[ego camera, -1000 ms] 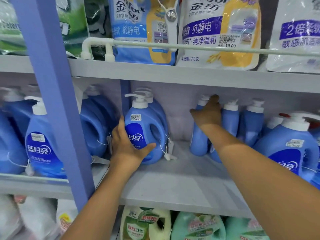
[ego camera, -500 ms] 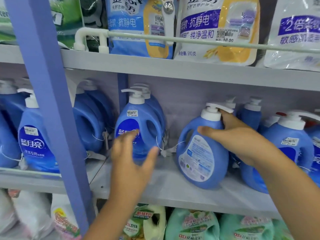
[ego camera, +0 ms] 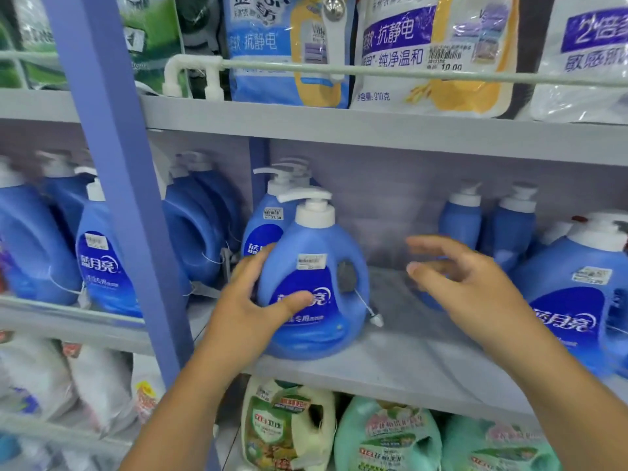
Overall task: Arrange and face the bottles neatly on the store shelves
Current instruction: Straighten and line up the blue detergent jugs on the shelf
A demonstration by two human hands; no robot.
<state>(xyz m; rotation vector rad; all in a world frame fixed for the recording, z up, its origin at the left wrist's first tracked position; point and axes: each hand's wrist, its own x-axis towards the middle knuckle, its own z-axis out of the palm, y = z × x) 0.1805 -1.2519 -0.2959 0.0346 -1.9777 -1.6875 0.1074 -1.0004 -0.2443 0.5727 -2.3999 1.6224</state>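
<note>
A blue pump bottle [ego camera: 316, 266] stands at the front of the middle shelf [ego camera: 390, 365], its label facing me. My left hand [ego camera: 244, 317] holds its lower left side, thumb across the label. Another blue bottle [ego camera: 266, 220] stands just behind it. My right hand [ego camera: 469, 290] hovers to the right of the bottle, fingers spread and blurred, holding nothing. Two narrow blue bottles [ego camera: 460, 220] stand at the back, side-on. A large blue bottle [ego camera: 577, 300] faces forward at the far right.
A blue upright post [ego camera: 112, 198] crosses the left of the view, with more blue bottles [ego camera: 98, 263] beyond it. Refill pouches [ego camera: 431, 52] stand on the upper shelf behind a white rail. Green and cream jugs [ego camera: 289, 426] fill the shelf below.
My right hand pulled a bottle from the back to the shelf front and let go of it. The bottle turned label-forward, and my left hand moved from the rear bottle onto it.
</note>
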